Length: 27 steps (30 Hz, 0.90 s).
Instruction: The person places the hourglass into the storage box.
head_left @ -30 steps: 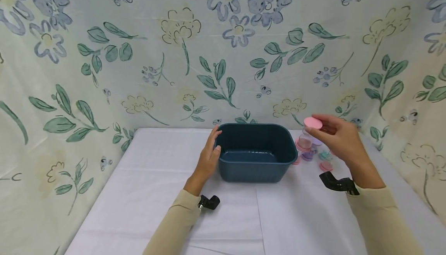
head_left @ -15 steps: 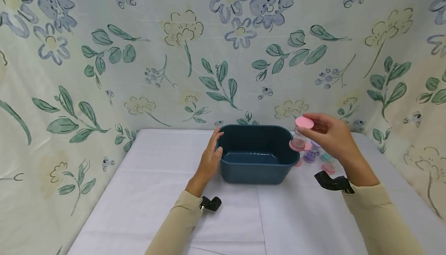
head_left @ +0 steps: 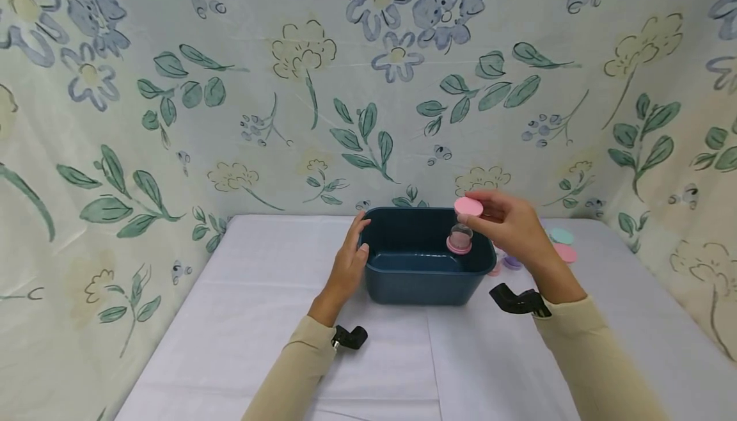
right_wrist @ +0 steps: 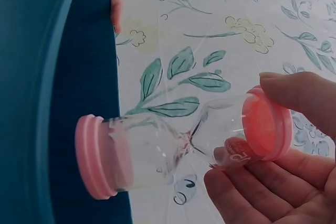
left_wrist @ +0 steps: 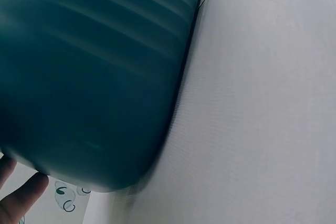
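A clear hourglass with pink end caps hangs upright over the right part of a dark blue plastic bin. My right hand pinches it by the upper cap, thumb on one side and fingers on the other. In the right wrist view the hourglass has its far cap inside the bin's opening, below the rim. My left hand rests against the bin's left side, fingers extended along the rim. The left wrist view shows the ribbed outer wall and the fingertips at its edge.
More hourglasses stand right of the bin, partly hidden by my right arm: a teal-capped one, a pink-capped one and a purple one. A white cloth covers the table. A floral curtain hangs behind.
My right hand has moved left, carrying the pink hourglass from beside the bin to over its opening. The left hand stays at the bin's left side.
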Tool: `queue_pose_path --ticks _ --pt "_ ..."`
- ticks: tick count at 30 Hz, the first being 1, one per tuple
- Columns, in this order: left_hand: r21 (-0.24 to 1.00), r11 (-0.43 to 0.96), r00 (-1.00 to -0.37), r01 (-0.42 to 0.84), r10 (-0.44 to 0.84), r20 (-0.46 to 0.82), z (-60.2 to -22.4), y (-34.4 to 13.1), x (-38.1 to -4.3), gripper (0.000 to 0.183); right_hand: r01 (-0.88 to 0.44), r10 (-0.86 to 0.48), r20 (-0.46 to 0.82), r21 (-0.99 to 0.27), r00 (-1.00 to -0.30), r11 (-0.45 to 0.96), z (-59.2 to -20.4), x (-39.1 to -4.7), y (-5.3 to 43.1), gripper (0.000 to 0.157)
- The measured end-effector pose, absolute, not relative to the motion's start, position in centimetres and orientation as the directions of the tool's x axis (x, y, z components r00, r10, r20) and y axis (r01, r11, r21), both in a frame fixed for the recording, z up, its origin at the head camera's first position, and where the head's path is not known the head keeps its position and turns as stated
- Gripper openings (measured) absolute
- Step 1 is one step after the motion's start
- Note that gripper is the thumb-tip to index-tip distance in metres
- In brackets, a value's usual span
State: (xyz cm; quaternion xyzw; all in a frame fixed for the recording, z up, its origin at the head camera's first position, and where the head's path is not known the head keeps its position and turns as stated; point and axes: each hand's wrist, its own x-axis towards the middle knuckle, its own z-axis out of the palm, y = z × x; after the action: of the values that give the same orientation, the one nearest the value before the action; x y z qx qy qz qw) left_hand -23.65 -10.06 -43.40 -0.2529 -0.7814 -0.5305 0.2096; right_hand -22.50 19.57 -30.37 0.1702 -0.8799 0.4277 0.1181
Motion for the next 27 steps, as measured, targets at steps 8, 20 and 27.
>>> queue_pose_path --ticks 8,20,27 --pt "0.731 0.298 -0.788 0.614 0.177 0.59 -41.9 -9.8 -22.4 0.051 -0.408 -0.243 0.329 -0.773 -0.912 0.485 -31.5 -23.2 17.3 0.056" --pt "0.695 0.329 -0.764 0.639 0.168 0.622 -45.4 -9.9 -25.2 0.052 -0.351 -0.307 0.229 -0.827 -0.924 0.439 -33.6 -24.5 15.2 0.056" --pt "0.692 0.349 -0.768 0.631 0.159 0.62 -45.4 -10.2 -25.2 0.053 -0.372 -0.337 0.231 -0.81 -0.913 0.453 -34.5 -25.0 14.1 0.054"
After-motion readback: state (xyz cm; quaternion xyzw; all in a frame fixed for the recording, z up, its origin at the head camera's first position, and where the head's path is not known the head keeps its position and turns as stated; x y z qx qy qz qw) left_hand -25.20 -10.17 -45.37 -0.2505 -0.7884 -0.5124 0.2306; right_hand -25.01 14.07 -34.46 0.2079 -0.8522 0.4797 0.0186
